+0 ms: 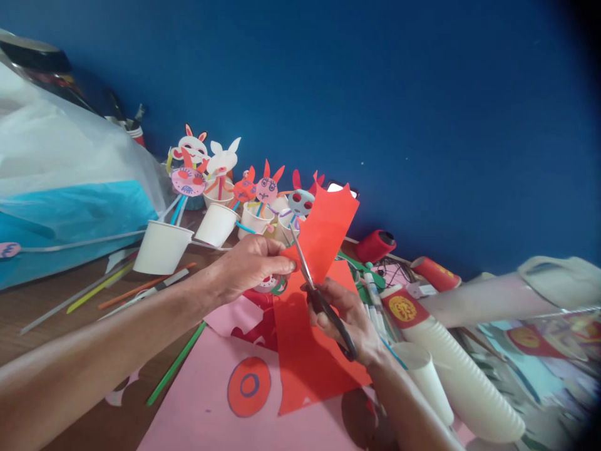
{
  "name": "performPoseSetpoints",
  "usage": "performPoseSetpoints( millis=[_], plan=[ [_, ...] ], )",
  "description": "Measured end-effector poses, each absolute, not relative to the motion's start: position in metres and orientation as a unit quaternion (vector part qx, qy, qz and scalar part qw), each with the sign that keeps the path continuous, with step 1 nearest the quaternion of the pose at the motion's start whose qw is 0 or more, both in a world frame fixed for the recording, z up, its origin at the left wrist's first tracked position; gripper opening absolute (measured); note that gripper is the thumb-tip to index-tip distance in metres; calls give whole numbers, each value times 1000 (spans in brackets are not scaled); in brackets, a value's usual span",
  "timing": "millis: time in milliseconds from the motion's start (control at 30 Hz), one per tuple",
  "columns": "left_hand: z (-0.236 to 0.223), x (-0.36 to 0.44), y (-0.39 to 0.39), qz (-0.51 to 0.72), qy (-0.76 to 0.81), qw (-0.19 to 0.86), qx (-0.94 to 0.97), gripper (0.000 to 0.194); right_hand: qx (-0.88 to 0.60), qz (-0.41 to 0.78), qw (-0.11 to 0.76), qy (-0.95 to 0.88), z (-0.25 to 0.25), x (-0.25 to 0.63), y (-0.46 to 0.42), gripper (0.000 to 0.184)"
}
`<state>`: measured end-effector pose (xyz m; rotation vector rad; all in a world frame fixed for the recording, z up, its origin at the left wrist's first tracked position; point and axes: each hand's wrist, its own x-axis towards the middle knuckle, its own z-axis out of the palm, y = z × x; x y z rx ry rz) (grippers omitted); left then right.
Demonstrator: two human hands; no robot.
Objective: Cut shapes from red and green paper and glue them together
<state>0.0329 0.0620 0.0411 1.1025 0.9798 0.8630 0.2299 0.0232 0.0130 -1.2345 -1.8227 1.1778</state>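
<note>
scissors [323, 294] sit gripped in your right hand [350, 316], blades parted around the red sheet [319, 300] above the pink paper [206, 401]. your left hand [251, 266] pinches that sheet's left edge, near the white cups [162, 247].

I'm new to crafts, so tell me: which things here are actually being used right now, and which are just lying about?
In use:
left hand holding the red paper
right hand working the scissors

Lying about:
bunny cups
straws
stacked paper cups
pink sheet
red spool
</note>
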Motion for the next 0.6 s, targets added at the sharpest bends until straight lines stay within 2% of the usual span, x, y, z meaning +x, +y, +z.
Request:
performPoseSetpoints(
  millis=[400,600],
  plan=[
    [39,29,67,325,425,659,528,11,-494,451,277,-690,22,232,25,43],
    [39,29,69,312,420,670,527,10,-497,465,258,-686,22,234,26,38]
  ],
)
